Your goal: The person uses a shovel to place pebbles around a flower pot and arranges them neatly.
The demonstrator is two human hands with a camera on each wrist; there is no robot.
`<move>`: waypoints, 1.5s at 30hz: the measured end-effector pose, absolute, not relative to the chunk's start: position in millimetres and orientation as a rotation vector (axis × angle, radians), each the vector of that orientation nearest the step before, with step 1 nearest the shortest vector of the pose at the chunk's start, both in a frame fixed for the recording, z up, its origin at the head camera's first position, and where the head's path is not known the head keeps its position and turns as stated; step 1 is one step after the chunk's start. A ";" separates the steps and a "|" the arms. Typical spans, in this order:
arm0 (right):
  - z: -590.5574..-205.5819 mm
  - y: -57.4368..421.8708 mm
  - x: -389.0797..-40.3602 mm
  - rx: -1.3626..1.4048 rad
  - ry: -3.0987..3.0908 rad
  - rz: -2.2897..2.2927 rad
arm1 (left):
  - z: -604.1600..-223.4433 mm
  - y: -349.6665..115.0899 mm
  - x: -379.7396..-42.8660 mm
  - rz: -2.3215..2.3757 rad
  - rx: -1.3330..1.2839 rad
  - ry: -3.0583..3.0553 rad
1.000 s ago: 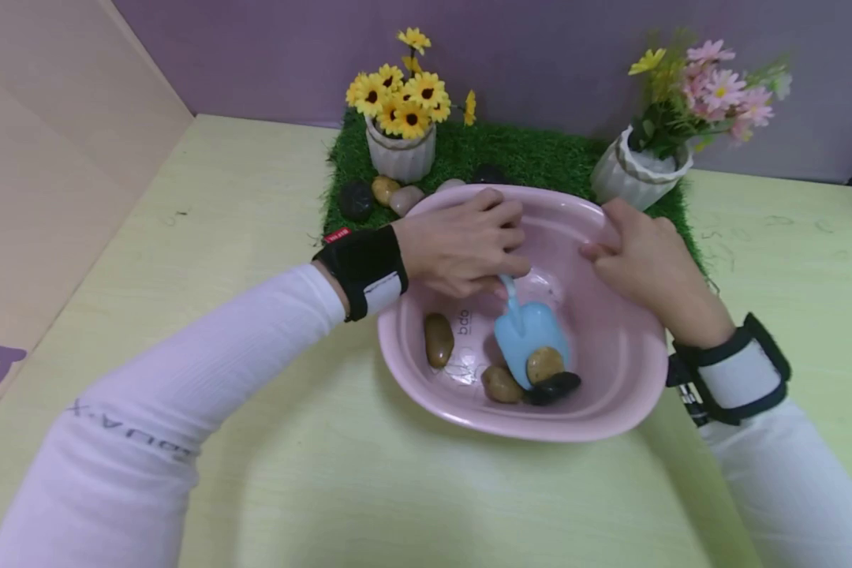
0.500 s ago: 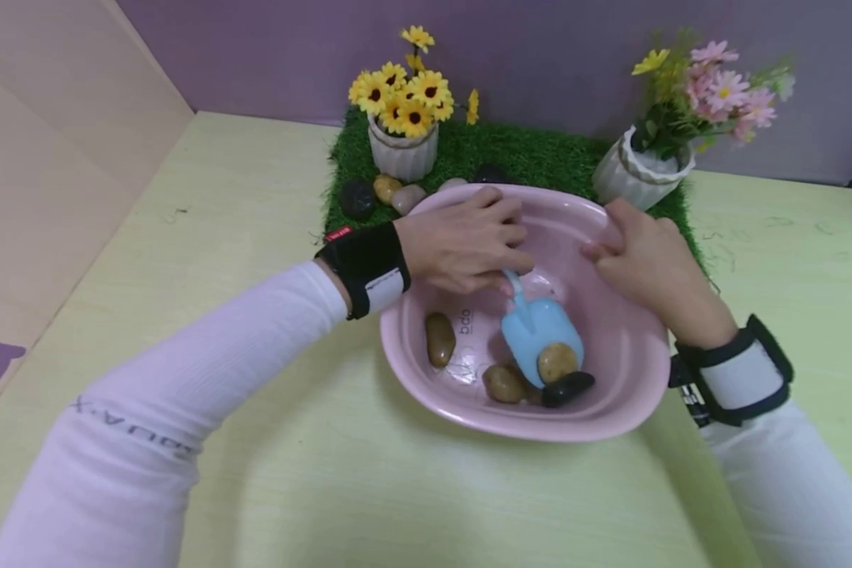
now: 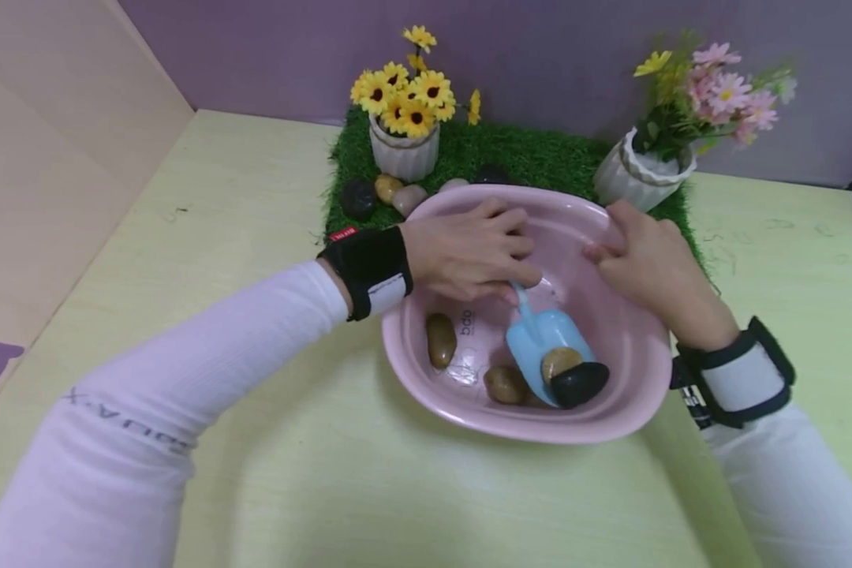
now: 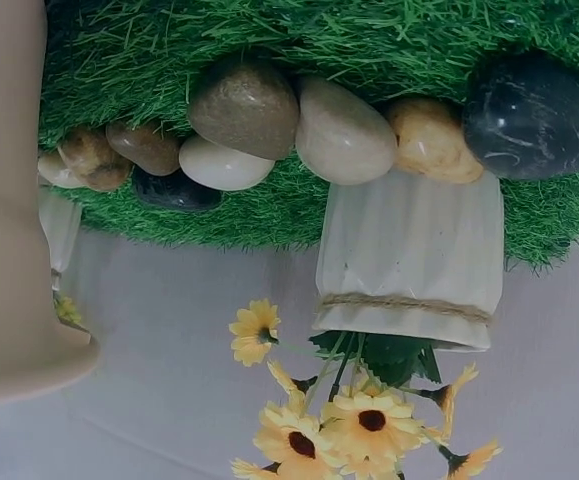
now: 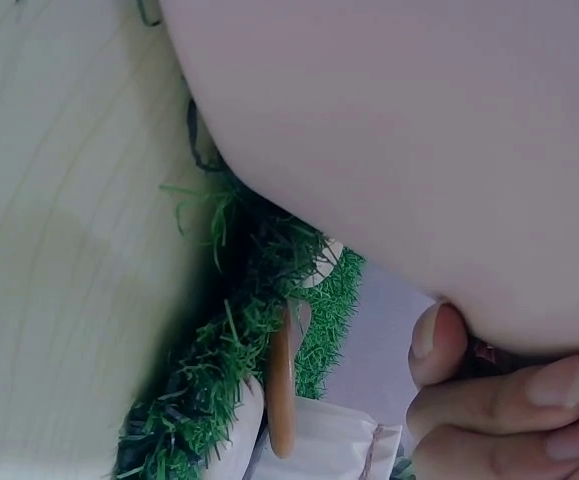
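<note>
A pink plastic basin (image 3: 433, 406) stands at the middle of the table in the head view. My left hand (image 3: 476, 256) reaches over its far left side and grips the thin handle of a light blue toy shovel (image 3: 532, 338); the handle's end is hidden under the fingers. On the scoop lie a tan stone (image 3: 559, 362) and a black stone (image 3: 581, 384), the black one poking past its front edge. Two brown stones lie beside it, one (image 3: 441, 341) at the left wall and one (image 3: 504, 385) near the scoop. My right hand (image 3: 646, 260) grips the basin's right rim.
Behind the basin, a green turf mat (image 3: 532, 154) carries a white pot (image 3: 405, 158) of yellow flowers and another pot (image 3: 632, 173) of pink flowers. Several stones line the mat, including a black stone (image 4: 534, 115). A purple wall (image 3: 255, 63) rises behind.
The shovel has shifted slightly right and toward the near wall of the basin. The black stone has come up onto the scoop's front beside the tan one. My right hand keeps its hold.
</note>
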State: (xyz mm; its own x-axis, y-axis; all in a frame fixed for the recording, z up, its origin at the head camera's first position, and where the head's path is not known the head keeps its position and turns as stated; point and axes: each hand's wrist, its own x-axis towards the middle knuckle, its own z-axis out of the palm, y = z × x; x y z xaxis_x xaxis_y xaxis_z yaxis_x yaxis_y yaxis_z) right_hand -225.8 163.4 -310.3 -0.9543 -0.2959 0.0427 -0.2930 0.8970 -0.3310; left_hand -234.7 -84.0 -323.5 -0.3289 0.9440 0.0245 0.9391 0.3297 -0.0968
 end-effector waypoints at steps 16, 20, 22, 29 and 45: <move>-309.8 164.5 -226.4 -0.478 3.057 -0.533 | -318.1 -82.9 -236.7 0.065 -1.711 -2.589; -307.9 165.6 -225.4 -0.471 3.068 -0.531 | -316.4 -81.6 -238.0 0.055 -1.688 -2.621; -307.2 166.3 -224.8 -0.465 3.063 -0.537 | -316.1 -80.8 -238.3 0.060 -1.696 -2.627; -308.1 166.8 -223.7 -0.468 3.046 -0.554 | -317.4 -80.1 -238.0 0.086 -1.726 -2.651; -309.3 163.5 -225.5 -0.471 3.034 -0.528 | -313.8 -82.6 -237.4 -0.095 -1.662 -2.603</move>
State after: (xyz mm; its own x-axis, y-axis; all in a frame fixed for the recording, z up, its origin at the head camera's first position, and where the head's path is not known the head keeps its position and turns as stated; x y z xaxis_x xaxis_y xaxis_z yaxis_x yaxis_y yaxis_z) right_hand -225.5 163.5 -309.3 -0.9540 -0.2987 0.0254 -0.2898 0.8969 -0.3340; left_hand -237.4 -82.6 -313.8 -0.4202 0.9042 0.0764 0.9074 0.4197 0.0239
